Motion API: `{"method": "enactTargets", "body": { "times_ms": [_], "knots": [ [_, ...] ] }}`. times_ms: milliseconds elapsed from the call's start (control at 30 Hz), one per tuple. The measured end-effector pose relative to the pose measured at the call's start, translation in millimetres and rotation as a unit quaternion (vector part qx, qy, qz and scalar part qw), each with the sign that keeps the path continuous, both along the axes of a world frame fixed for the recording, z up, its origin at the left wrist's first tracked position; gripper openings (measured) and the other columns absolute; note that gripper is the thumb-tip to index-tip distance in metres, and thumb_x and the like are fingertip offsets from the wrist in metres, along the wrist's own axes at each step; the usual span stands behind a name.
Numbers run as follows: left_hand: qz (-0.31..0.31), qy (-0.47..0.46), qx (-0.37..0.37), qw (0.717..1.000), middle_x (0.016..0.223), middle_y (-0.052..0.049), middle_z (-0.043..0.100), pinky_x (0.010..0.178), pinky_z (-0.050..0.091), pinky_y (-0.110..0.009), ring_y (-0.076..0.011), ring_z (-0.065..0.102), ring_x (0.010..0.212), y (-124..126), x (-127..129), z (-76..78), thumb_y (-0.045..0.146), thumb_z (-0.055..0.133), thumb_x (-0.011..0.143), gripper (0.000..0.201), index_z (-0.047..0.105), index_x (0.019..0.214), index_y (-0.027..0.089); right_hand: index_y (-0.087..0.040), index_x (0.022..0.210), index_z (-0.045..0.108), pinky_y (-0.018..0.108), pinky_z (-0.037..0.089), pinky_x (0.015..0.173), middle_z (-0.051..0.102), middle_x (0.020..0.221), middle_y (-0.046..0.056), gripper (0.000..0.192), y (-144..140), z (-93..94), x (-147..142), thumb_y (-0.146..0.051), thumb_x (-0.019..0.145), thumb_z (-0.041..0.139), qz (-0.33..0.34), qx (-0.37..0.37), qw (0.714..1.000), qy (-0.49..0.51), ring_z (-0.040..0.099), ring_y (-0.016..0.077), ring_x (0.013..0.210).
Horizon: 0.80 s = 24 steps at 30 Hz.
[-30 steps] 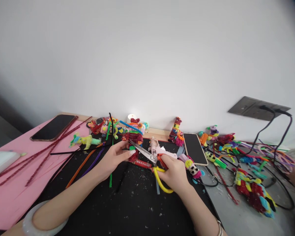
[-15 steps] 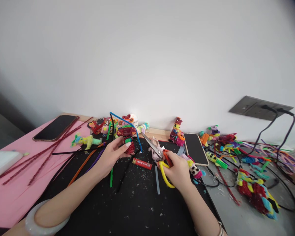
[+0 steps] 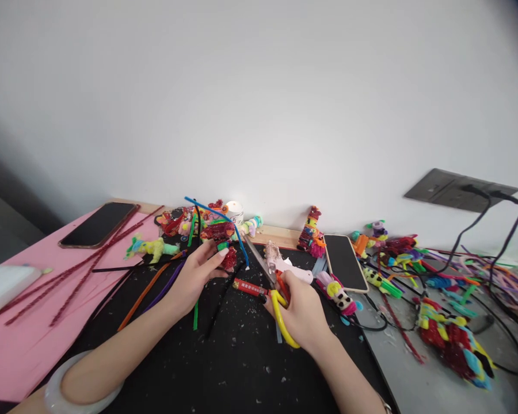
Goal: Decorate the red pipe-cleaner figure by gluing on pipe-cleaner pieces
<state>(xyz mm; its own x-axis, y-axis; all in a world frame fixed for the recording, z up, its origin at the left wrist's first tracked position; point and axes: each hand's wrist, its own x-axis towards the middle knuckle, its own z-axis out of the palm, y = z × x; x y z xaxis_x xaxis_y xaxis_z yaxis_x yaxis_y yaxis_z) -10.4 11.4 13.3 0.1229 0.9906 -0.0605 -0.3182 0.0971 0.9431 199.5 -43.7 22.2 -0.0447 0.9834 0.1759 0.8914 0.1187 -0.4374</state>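
scissors (image 3: 271, 276) lowered, beside left hand's (image 3: 195, 276) figure (image 3: 224, 238)

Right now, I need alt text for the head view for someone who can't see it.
A person's right hand grips yellow-handled scissors while the left hand pinches a red, green and blue pipe-cleaner figure over a black mat. Loose pipe cleaners, finished figures, a pink glue gun and two phones surround them.

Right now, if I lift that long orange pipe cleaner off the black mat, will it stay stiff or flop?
The orange pipe cleaner is long and thin, so it will probably sag. It looks light. Its fuzzy surface shouldn't slip on the mat.
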Motion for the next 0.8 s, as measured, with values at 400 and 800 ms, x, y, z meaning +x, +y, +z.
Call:
{"method": "enactTargets", "body": {
  "times_ms": [400,800],
  "knots": [
    [-0.031,-0.015,-0.022,0.999,0.095,-0.006,0.07,0.074,0.056,-0.033,-0.0238,0.071,0.087,-2.8,2.0,-5.2,0.036,0.071,0.075,0.032,0.059,0.098,0.018,-0.021,0.071,0.052,0.023,0.028,0.051,0.056,0.06,-0.002,0.021,-0.1,-5.2,7.4,-0.038,0.072,0.064,0.035,0.091,0.992,-0.085,0.054,0.0148,0.054],
    [-0.034,0.049,0.001,0.998,0.104,-0.012,0.071,0.077,0.057,-0.036,-0.0255,0.07,0.09,-4.1,1.7,-7.2,0.038,0.071,0.075,0.043,0.057,0.11,0.015,-0.021,0.07,0.054,0.024,0.026,0.051,0.059,0.059,-0.002,0.023,1.0,-4.3,9.0,-0.041,0.071,0.066,0.026,0.1,0.987,-0.123,0.057,0.0157,0.055]
  ]
}}
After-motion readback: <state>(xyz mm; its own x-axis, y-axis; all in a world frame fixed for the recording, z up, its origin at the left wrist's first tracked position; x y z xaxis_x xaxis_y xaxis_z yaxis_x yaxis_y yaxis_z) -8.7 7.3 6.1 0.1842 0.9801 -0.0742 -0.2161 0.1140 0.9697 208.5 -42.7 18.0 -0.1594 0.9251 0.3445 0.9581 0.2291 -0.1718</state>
